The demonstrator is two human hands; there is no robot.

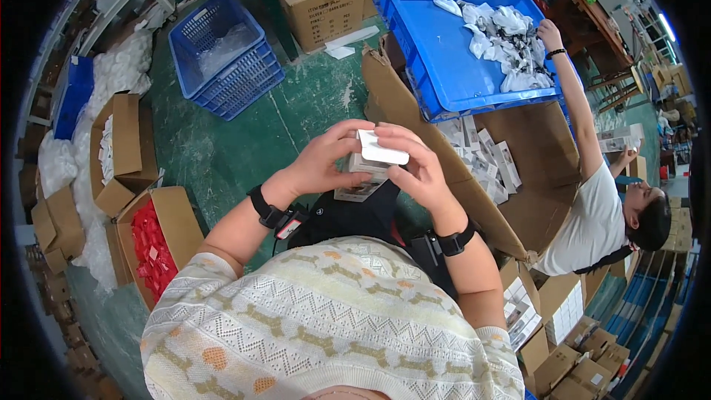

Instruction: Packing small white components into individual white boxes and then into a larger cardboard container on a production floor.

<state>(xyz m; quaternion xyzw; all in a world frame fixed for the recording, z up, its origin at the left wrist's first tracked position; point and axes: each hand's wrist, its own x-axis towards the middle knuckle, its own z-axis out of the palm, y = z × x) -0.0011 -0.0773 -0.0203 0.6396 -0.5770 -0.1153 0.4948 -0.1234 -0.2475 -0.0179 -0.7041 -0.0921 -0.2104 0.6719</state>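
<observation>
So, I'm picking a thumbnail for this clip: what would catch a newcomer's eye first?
First the left hand and right hand, meeting at centre around a small white box with its flap open. Next the big blue tray at upper right, where a co-worker's hand reaches into a heap of white bagged items. Then the carton of red packets at lower left.
</observation>
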